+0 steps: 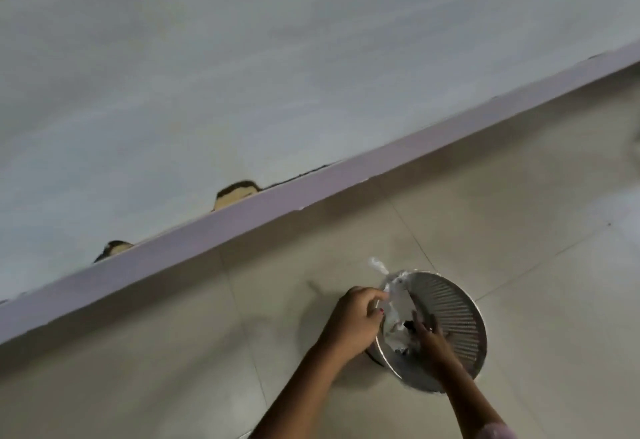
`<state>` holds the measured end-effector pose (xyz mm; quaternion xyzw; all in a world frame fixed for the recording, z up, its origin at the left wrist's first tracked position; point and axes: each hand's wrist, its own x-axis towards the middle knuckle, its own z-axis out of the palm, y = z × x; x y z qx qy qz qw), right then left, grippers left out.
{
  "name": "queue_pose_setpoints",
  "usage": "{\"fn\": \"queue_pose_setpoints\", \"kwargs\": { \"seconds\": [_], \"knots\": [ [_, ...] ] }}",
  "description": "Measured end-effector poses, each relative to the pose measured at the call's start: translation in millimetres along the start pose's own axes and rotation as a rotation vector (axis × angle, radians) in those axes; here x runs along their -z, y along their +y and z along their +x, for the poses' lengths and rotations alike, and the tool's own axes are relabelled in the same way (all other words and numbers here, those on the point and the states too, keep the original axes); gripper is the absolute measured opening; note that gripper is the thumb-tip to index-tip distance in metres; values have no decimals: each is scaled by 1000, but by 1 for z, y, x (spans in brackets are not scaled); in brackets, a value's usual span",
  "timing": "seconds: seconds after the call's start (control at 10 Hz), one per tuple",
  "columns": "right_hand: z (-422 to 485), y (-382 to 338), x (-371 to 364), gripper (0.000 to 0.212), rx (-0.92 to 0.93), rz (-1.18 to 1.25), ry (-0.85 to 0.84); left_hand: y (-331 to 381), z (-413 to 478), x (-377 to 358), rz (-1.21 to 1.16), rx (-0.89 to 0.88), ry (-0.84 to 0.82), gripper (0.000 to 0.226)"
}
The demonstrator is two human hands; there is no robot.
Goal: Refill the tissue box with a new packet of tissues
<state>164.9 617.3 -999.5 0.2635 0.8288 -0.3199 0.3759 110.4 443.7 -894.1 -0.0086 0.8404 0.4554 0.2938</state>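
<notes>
Left hand point(356, 317) pinching clear plastic wrapper point(391, 295) at rim of round metal bin point(446, 327) on floor point(519, 213). Right hand point(427, 333) just beside, fingers spread inside bin, blurred.

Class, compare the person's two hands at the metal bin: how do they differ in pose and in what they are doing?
The left hand is outside the metal bin, curled, pinching clear plastic wrapping at the rim; the right hand reaches inside the bin, fingers spread. The left hand looks sharp, the right hand blurred. Both are bare and meet at the bin's opening.
</notes>
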Motion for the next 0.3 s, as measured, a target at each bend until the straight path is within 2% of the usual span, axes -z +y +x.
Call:
{"fn": "queue_pose_setpoints", "kwargs": {
  "seconds": [0.1,0.2,0.3],
  "knots": [
    [-17,-15,12,76,149,-191,13,16,-31,23,7,-50,-52,38],
    [-101,-63,51,61,254,184,327,62,-80,56,-29,-102,-7,45],
    [-208,-113,88,31,346,467,551,126,-150,94,-172,-162,36,44]
  ]
}}
